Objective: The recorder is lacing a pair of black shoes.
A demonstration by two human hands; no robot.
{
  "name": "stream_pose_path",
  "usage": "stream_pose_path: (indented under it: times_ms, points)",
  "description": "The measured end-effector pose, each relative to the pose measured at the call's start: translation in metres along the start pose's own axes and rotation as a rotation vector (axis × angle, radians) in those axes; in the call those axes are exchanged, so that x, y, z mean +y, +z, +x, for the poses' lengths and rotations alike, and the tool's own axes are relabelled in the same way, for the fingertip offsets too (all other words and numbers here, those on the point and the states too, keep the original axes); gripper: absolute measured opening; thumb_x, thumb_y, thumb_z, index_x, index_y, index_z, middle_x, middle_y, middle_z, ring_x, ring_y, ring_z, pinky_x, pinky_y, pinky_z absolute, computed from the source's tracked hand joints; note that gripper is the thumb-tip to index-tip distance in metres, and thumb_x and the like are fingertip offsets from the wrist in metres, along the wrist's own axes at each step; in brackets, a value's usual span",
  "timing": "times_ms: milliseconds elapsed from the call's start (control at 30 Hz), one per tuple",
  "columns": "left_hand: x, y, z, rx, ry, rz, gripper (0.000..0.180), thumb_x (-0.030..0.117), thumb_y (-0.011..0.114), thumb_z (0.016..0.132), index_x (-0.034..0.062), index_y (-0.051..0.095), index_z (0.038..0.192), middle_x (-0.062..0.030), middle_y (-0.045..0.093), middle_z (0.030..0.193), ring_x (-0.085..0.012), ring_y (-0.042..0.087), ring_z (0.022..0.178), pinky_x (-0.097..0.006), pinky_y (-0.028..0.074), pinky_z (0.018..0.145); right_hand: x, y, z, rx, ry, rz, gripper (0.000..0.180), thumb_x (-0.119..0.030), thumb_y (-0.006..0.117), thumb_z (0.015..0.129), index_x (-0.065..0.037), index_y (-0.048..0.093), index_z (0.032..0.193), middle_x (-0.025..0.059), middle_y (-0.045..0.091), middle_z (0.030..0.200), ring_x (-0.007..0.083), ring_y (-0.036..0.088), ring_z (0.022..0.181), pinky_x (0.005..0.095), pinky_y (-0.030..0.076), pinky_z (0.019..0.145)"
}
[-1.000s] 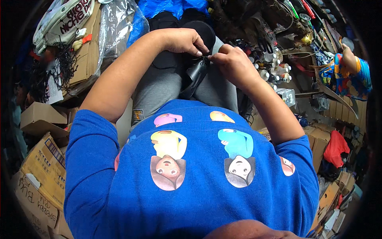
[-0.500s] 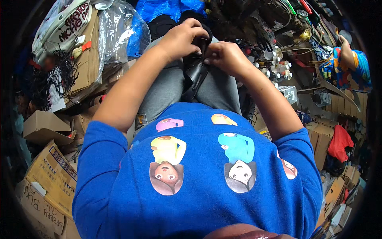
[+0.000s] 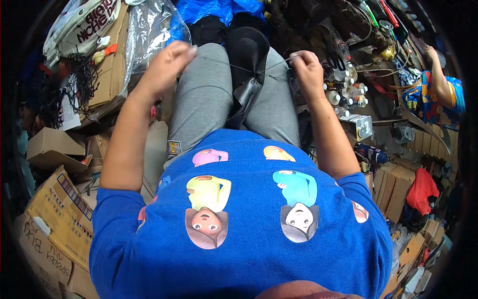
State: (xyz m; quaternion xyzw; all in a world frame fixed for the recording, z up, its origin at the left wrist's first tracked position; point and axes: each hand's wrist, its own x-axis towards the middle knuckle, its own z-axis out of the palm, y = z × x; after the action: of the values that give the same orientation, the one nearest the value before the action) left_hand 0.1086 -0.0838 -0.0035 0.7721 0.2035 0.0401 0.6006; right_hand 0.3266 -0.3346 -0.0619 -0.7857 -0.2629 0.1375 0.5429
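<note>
A black leather shoe [image 3: 247,74] is wedged between my grey-trousered knees, toe pointing away from me. A thin thread [image 3: 234,66] runs taut across it from one hand to the other. My left hand [image 3: 169,62] is pinched on the thread's left end, out over my left thigh. My right hand [image 3: 307,67] grips the right end beside my right knee. Both hands are pulled apart, well clear of the shoe.
Cardboard boxes [image 3: 59,209] and a clear plastic bag [image 3: 149,30] lie at my left. Small bottles and tins [image 3: 348,94] crowd the ground at my right. Another person in a bright patterned shirt [image 3: 443,94] sits at the far right. Blue sheeting [image 3: 219,10] lies ahead.
My hands were together on the shoe; they have moved apart, left hand out to the left and right hand to the right, drawing the thread taut.
</note>
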Motion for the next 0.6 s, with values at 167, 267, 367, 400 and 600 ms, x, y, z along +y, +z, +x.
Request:
stream_pose_path:
  times_ms: [167, 267, 367, 400, 600]
  points:
    - [0.007, 0.053, 0.03, -0.096, 0.077, -1.235, 0.043, 0.04, 0.047, 0.101, 0.0102, 0.05, 0.07, -0.0085, 0.062, 0.089, -0.025, 0.059, 0.088, -0.038, 0.043, 0.092, -0.007, 0.006, 0.012, 0.153, 0.573, 1.175, 0.039, -0.035, 0.044, 0.103, -0.006, 0.06, 0.083, 0.0057, 0.058, 0.076, 0.0188, 0.059, 0.079, 0.035, 0.048, 0.078]
    - [-0.004, 0.045, 0.039, -0.259, 0.019, -1.303, 0.045, 0.038, 0.047, 0.101, 0.0151, 0.04, 0.063, -0.0009, 0.04, 0.063, -0.0182, 0.046, 0.066, -0.036, 0.041, 0.077, -0.011, -0.009, 0.004, -0.45, 0.483, 1.559, 0.048, -0.042, 0.041, 0.103, -0.011, 0.047, 0.067, 0.0013, 0.042, 0.06, 0.0155, 0.044, 0.057, 0.0323, 0.042, 0.065]
    - [-0.031, 0.023, 0.032, 0.064, -0.208, -1.182, 0.047, 0.035, 0.05, 0.101, 0.0166, 0.033, 0.061, 0.0028, 0.021, 0.056, -0.0134, 0.027, 0.052, -0.034, 0.04, 0.069, -0.003, -0.023, -0.013, -0.179, 0.671, 1.061, 0.05, -0.041, 0.039, 0.104, -0.014, 0.035, 0.062, -0.0017, 0.025, 0.052, 0.0132, 0.022, 0.044, 0.032, 0.035, 0.058]
    - [-0.04, 0.016, 0.033, -0.014, -0.119, -1.202, 0.046, 0.036, 0.049, 0.101, 0.0157, 0.036, 0.061, 0.0019, 0.028, 0.057, -0.0136, 0.032, 0.053, -0.034, 0.041, 0.071, 0.003, -0.024, -0.016, -0.266, 0.595, 1.136, 0.048, -0.04, 0.041, 0.104, -0.014, 0.037, 0.064, -0.001, 0.03, 0.054, 0.014, 0.03, 0.047, 0.0362, 0.043, 0.063]
    - [-0.042, -0.029, 0.008, 0.21, -0.279, -0.392, 0.039, 0.034, 0.049, 0.102, 0.0002, 0.066, 0.09, -0.0148, 0.069, 0.107, -0.024, 0.066, 0.094, -0.037, 0.048, 0.087, 0.04, -0.083, -0.02, -0.395, 0.598, 0.317, 0.033, -0.033, 0.059, 0.096, -0.001, 0.062, 0.105, 0.0104, 0.065, 0.099, 0.0188, 0.062, 0.091, 0.0338, 0.048, 0.089]
